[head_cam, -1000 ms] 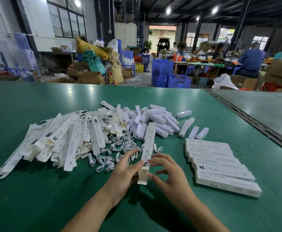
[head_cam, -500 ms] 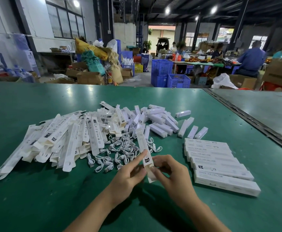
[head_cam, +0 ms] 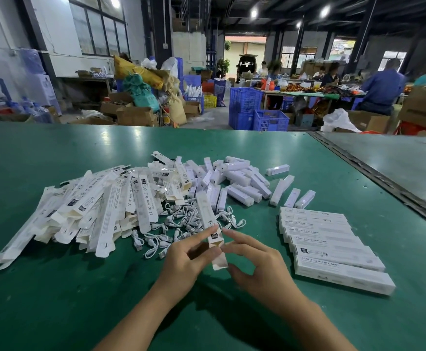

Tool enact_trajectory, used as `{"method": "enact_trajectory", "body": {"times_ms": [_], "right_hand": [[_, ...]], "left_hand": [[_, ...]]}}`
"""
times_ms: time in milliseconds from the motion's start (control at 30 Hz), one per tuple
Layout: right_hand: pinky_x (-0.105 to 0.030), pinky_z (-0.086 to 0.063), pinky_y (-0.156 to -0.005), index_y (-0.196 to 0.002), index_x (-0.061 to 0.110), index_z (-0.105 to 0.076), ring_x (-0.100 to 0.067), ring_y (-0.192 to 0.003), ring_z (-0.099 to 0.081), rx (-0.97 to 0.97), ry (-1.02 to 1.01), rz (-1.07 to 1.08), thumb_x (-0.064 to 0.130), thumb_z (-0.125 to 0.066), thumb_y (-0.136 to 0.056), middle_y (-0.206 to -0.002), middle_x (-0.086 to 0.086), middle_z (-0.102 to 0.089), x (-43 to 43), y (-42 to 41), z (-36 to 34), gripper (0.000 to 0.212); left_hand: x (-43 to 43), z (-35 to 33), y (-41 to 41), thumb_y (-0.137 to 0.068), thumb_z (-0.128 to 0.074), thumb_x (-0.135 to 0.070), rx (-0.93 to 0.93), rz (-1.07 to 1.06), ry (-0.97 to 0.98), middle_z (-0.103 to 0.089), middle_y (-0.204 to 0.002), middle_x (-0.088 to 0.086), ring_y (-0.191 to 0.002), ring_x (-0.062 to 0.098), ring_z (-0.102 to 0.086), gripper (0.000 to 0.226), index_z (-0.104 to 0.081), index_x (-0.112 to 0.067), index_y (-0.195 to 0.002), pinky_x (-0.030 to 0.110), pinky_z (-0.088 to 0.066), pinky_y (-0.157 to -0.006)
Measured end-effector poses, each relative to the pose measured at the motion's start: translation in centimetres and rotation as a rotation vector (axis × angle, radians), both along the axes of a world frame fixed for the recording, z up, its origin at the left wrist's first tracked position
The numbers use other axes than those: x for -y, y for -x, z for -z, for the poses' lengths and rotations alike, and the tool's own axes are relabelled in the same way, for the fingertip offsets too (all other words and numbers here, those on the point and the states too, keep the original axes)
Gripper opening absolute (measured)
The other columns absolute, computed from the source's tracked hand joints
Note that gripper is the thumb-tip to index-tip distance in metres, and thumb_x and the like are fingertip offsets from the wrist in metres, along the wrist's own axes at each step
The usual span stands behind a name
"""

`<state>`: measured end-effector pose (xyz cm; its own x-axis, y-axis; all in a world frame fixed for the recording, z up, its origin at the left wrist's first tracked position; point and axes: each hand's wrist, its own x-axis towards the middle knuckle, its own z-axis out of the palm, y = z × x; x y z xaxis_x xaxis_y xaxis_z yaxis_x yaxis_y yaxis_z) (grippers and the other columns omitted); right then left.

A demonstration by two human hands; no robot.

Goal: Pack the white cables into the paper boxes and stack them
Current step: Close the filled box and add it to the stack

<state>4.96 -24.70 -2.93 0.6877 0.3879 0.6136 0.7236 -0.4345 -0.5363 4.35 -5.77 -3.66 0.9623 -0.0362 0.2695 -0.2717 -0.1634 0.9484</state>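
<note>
- At the far left, the flat boxes [head_cam: 100,214] lie fanned in a heap on the green worktop [head_cam: 55,300], probably so you can draw them off one at a time. One face shows "RoHS" and a CE mark.
- Just right of that heap, the white cables [head_cam: 181,224] lie loose in small coils straight ahead of you, none of them packed yet.
- Your left hand [head_cam: 189,257] keeps a narrow grip: thumb and forefinger pinch the paper box [head_cam: 207,216] near its near end, steadying it while its far end reaches over the cables.
- Your right hand [head_cam: 255,262] curls round that open end, forefinger on the box and thumb by the flap, likely squaring it open for a cable.
- Further back, small white blocks [head_cam: 242,183] lie scattered.
- On the right, the closed boxes [head_cam: 333,244] overlap in a neat row. Their print looks like "SMART … LAMP", with the middle word blurred.
</note>
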Motion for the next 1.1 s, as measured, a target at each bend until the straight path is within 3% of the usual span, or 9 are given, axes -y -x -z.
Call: {"method": "enact_trajectory", "body": {"times_ms": [100, 200, 300, 400, 467, 567, 667, 833, 1100], "right_hand": [[-0.015, -0.045, -0.098, -0.107, 0.026, -0.073, 0.007, -0.113, -0.059, 0.007, 0.017, 0.006, 0.014, -0.072, -0.081, -0.131, 0.021, -0.059, 0.2, 0.0, -0.1, 0.028], [-0.017, -0.047, -0.096, -0.107, 0.033, -0.071, 0.007, -0.112, -0.059, 0.011, -0.014, 0.032, 0.026, -0.064, -0.09, -0.126, 0.022, -0.062, -0.1, 0.2, -0.1, 0.02], [-0.021, -0.051, -0.092, -0.105, 0.029, -0.072, 0.006, -0.109, -0.061, 0.049, -0.044, 0.067, 0.031, -0.06, -0.092, -0.119, 0.019, -0.066, -0.5, 0.4, 0.1, 0.018], [-0.022, -0.054, -0.086, -0.099, 0.023, -0.071, 0.005, -0.102, -0.063, 0.08, -0.07, 0.087, 0.032, -0.061, -0.092, -0.114, 0.014, -0.067, -0.6, 0.4, 0.1, 0.015], [-0.021, -0.054, -0.081, -0.095, 0.018, -0.071, 0.005, -0.095, -0.064, 0.107, -0.087, 0.122, 0.034, -0.062, -0.091, -0.106, 0.012, -0.069, -0.7, 0.4, 0.2, 0.018], [-0.016, -0.051, -0.074, -0.101, 0.017, -0.066, 0.005, -0.085, -0.061, 0.143, -0.114, 0.192, 0.03, -0.069, -0.088, -0.09, 0.014, -0.066, -0.9, 0.3, 0.2, 0.018], [-0.021, -0.053, -0.074, -0.103, 0.014, -0.068, -0.001, -0.086, -0.064, 0.223, -0.103, 0.184, 0.018, -0.069, -0.087, -0.097, 0.008, -0.068, -0.8, 0.1, 0.3, 0.016], [-0.022, -0.054, -0.077, -0.096, 0.009, -0.074, -0.005, -0.093, -0.066, 0.257, -0.087, 0.119, 0.005, -0.07, -0.087, -0.106, 0.001, -0.069, -0.4, -0.2, 0.6, 0.011], [-0.014, -0.05, -0.085, -0.094, 0.009, -0.073, -0.001, -0.095, -0.065, 0.237, -0.095, 0.105, 0.011, -0.067, -0.089, -0.105, 0.002, -0.069, -0.6, -0.3, 0.6, 0.008]], "left_hand": [[0.0, 0.2, -0.1, -0.073, -0.077, -0.046, -0.023, 0.003, 0.024, -0.077, -0.096, -0.013, -0.097, 0.001, -0.068, 0.042, -0.067, -0.059, -0.112, 0.016, -0.048, -0.09], [0.2, 0.2, 0.0, -0.078, -0.073, -0.04, -0.018, 0.007, 0.041, -0.076, -0.086, -0.011, -0.087, 0.004, -0.07, 0.036, -0.07, -0.05, -0.112, 0.017, -0.05, -0.084], [0.1, 0.2, 0.0, -0.082, -0.07, -0.033, -0.025, 0.023, 0.071, -0.078, -0.096, -0.002, -0.093, 0.014, -0.072, 0.036, -0.069, -0.044, -0.116, 0.023, -0.054, -0.088], [0.1, 0.2, 0.1, -0.087, -0.064, -0.034, -0.034, 0.071, 0.072, -0.076, -0.109, -0.007, -0.102, 0.01, -0.07, 0.036, -0.068, -0.047, -0.12, 0.025, -0.054, -0.09], [0.1, 0.1, 0.1, -0.088, -0.061, -0.039, -0.038, 0.09, 0.065, -0.075, -0.107, -0.008, -0.098, 0.009, -0.068, 0.037, -0.065, -0.05, -0.123, 0.025, -0.053, -0.088], [0.2, 0.4, 0.0, -0.088, -0.059, -0.04, -0.04, 0.093, 0.069, -0.072, -0.105, 0.002, -0.098, 0.024, -0.065, 0.036, -0.065, -0.051, -0.122, 0.029, -0.055, -0.088], [0.4, 0.6, -0.1, -0.089, -0.059, -0.036, -0.04, 0.099, 0.085, -0.072, -0.101, 0.006, -0.094, 0.029, -0.064, 0.035, -0.067, -0.051, -0.119, 0.035, -0.054, -0.087], [0.3, 0.7, -0.1, -0.088, -0.061, -0.033, -0.028, 0.092, 0.107, -0.066, -0.082, -0.001, -0.078, 0.011, -0.06, 0.035, -0.069, -0.051, -0.116, 0.027, -0.053, -0.08], [0.2, 0.9, -0.2, -0.087, -0.062, -0.035, -0.02, 0.073, 0.098, -0.066, -0.073, -0.009, -0.075, 0.009, -0.062, 0.032, -0.069, -0.05, -0.114, 0.024, -0.054, -0.079]]}}
